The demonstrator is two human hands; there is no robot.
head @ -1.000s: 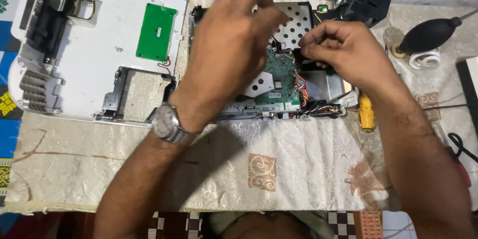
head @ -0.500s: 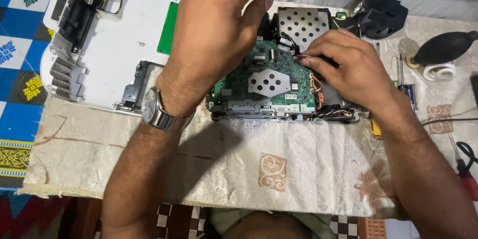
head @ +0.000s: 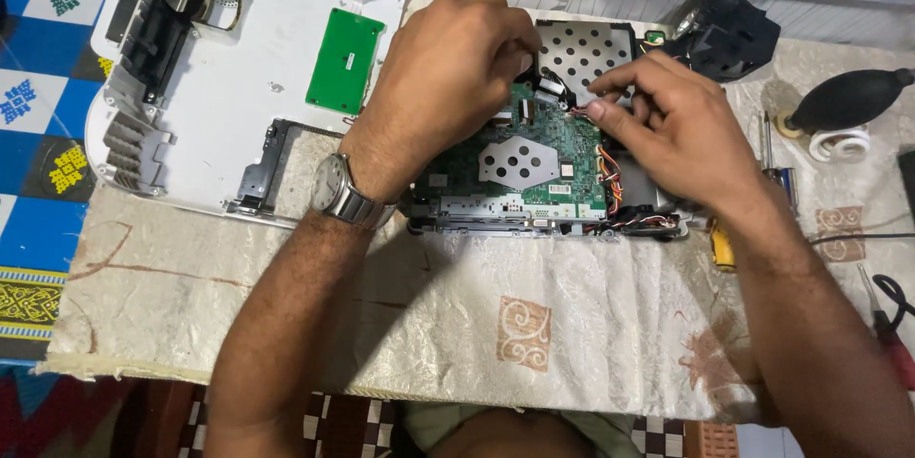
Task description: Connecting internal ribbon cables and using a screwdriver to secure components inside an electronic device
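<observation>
Covering the table (head: 286,325) is one pale patterned cloth, and everything else sits around one green circuit board (head: 519,158) near its far edge. Left of the board lies one white plastic housing (head: 229,86) carrying one small green card (head: 345,60); right of it lie one black rubber blower (head: 843,99) and one yellow-handled screwdriver (head: 721,246). Above the board's upper left corner, the left hand (head: 448,86) curls down, fingers drawn together; what they grip is hidden. At the board's right edge, the right hand (head: 681,139) pinches thin coloured wires (head: 583,107) between thumb and forefinger. Pulling those wires sideways could, I judge, tear them from their connector, and a slipping fingertip might bend nearby parts.
</observation>
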